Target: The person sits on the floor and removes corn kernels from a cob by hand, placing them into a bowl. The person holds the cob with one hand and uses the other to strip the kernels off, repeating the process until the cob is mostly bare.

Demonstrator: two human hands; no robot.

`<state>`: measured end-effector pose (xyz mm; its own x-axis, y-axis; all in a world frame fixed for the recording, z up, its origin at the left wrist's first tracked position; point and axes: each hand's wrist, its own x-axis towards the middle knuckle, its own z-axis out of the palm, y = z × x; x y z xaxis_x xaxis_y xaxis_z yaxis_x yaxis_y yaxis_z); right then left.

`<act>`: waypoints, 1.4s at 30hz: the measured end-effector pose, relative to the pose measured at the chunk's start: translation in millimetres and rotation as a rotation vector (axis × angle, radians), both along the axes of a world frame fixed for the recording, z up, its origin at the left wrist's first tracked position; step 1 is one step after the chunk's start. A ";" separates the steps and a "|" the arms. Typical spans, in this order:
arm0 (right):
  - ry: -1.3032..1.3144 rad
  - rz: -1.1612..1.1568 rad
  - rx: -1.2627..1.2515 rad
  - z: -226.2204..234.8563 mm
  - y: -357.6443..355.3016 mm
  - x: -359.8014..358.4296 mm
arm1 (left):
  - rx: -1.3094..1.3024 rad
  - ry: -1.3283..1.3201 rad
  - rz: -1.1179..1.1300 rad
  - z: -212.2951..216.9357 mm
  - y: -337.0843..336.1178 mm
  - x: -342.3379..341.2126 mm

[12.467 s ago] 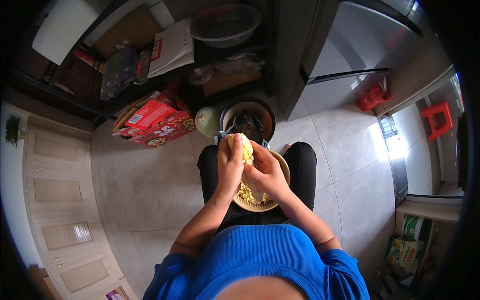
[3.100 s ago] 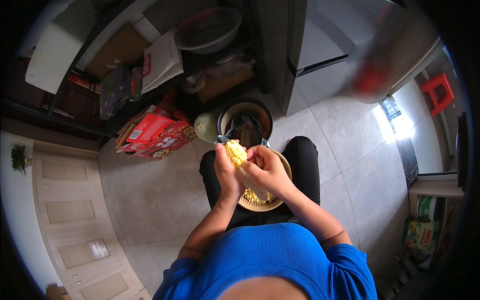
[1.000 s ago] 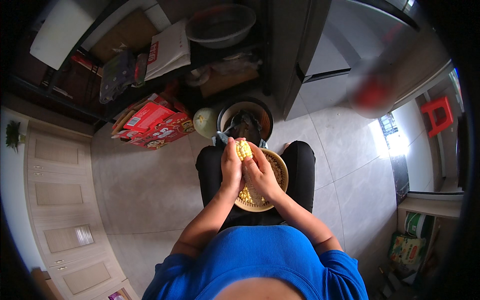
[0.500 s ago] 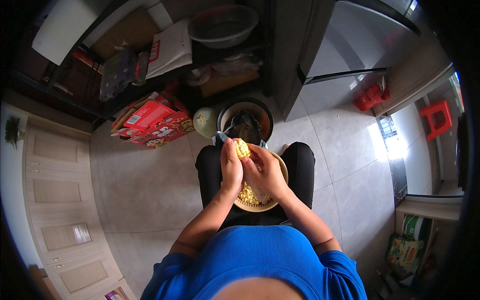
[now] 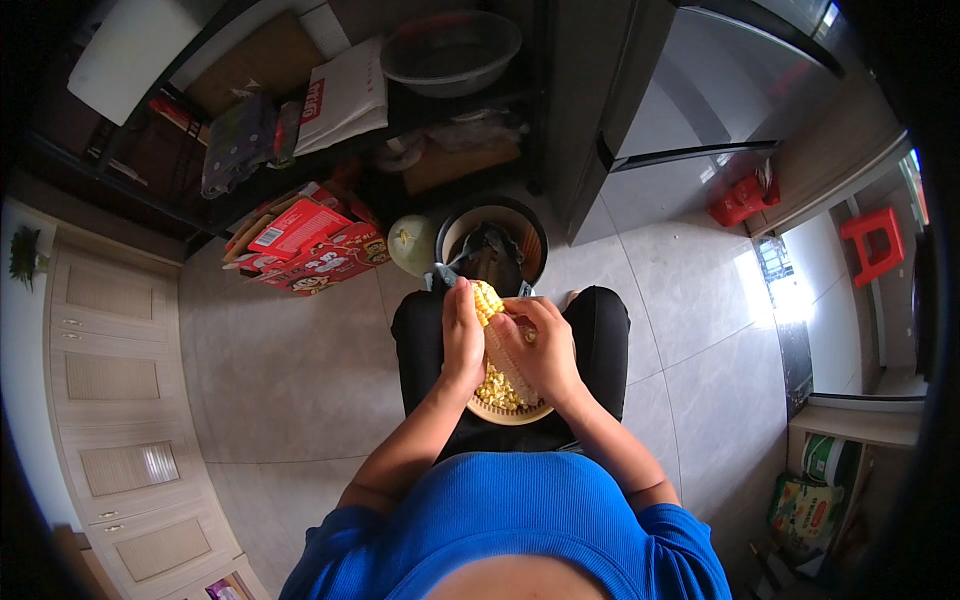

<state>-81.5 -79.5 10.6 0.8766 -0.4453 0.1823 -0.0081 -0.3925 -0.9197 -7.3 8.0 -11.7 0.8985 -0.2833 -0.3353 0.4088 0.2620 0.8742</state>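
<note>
Mid-frame, the left hand (image 5: 462, 342) still grips the corn cob (image 5: 487, 302); the right hand (image 5: 543, 352) has fanned wider, its grip unclear, exposing more stripped cob above the bowl (image 5: 508, 418)

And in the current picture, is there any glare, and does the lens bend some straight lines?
In the head view, bright glare whitens part of the floor toward the red stool; in the same view, the cabinet doors curve along the left rim, while the corn cob looks fairly clear.
</note>
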 end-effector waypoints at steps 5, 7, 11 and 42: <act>0.031 0.045 1.093 -25.8 3.3 -1.2 | 0.025 -0.123 -0.011 7.7 -1.9 -5.0; 0.052 0.034 1.067 -16.8 3.2 -3.9 | 0.080 -0.208 -0.030 1.4 0.2 -6.4; 0.094 0.084 0.928 -17.4 4.4 -2.0 | 0.047 -0.173 -0.094 -8.5 4.5 -7.9; 0.236 0.137 0.589 -15.1 6.9 -21.0 | 0.126 -0.539 -0.321 -14.5 3.0 -10.0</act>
